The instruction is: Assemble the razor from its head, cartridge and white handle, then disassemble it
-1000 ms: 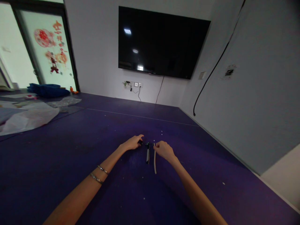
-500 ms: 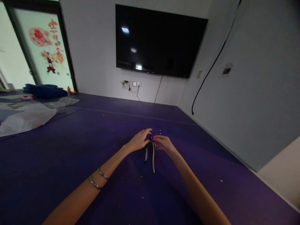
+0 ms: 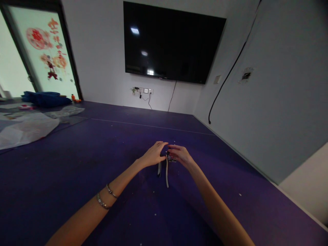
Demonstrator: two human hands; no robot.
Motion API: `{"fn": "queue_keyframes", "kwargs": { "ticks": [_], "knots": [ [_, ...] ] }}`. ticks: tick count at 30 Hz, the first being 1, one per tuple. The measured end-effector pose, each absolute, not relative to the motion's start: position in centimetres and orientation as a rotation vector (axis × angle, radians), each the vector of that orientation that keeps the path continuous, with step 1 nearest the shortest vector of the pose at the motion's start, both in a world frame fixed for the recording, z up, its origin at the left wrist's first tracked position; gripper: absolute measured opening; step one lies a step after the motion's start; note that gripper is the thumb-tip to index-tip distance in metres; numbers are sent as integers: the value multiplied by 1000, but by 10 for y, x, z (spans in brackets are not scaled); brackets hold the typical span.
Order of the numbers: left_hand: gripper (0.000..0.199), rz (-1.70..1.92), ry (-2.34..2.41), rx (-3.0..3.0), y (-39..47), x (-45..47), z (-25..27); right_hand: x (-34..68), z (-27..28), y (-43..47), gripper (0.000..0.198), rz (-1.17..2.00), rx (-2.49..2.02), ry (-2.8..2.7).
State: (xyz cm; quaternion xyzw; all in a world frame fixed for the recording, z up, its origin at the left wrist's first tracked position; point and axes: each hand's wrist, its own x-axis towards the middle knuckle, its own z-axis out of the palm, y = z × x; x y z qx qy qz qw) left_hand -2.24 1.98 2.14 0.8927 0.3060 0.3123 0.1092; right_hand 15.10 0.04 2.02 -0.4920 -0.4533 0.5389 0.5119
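Note:
In the head view my left hand (image 3: 154, 155) is held over the dark purple surface, its thumb and fingers apart in a curve, with nothing visible in the gap. Just below its thumb lies a narrow black-and-white strip (image 3: 159, 169), its upper end hidden by the hand. My right hand (image 3: 180, 156) faces it with bent fingers closed over a small dark piece with pale, shiny marks (image 3: 172, 158), mostly covered and too small to name. A thin whitish strip or tube (image 3: 167, 176) extends towards me from between the two hands.
White plastic sheeting (image 3: 30, 131) and a folded blue cloth (image 3: 46, 99) lie at the far left. A television (image 3: 174, 42) hangs on the wall above sockets with cords (image 3: 146, 91). A black cable (image 3: 228, 80) dangles at the right wall. Small white bits dot the purple surface (image 3: 115, 205).
My left fingertips have moved slightly right, closer to my right hand. The black upright piece seen between my left thumb and fingers no longer shows there. The view has shifted a little.

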Motion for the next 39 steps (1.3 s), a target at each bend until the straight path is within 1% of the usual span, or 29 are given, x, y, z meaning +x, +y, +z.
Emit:
{"fn": "queue_keyframes", "kwargs": {
  "ticks": [3,5,7,13,16,26,34,37,39],
  "knots": [
    [42,980,997,2559,25,-21,15,152,22,1,33,1217,-1179,-1117],
    [30,1007,989,2476,27,-19,11,152,23,1,31,1163,-1179,-1136],
    [24,1008,938,2363,29,-16,7,151,24,1,30,1114,-1182,-1163],
    [32,978,901,2015,31,-14,2,151,24,3,29,992,-1198,-1273],
    [31,1023,906,1895,30,-16,6,152,22,5,28,959,-1207,-1313],
    [28,1088,990,1721,35,-21,10,150,20,5,23,1015,-1263,-1363],
    [26,1053,996,1753,35,-20,9,155,20,7,23,967,-1249,-1383],
    [23,1055,994,1884,36,-20,4,163,17,10,23,942,-1259,-1369],
    [25,1060,1023,2056,37,-20,0,171,13,14,22,902,-1287,-1363]
  ]
}}
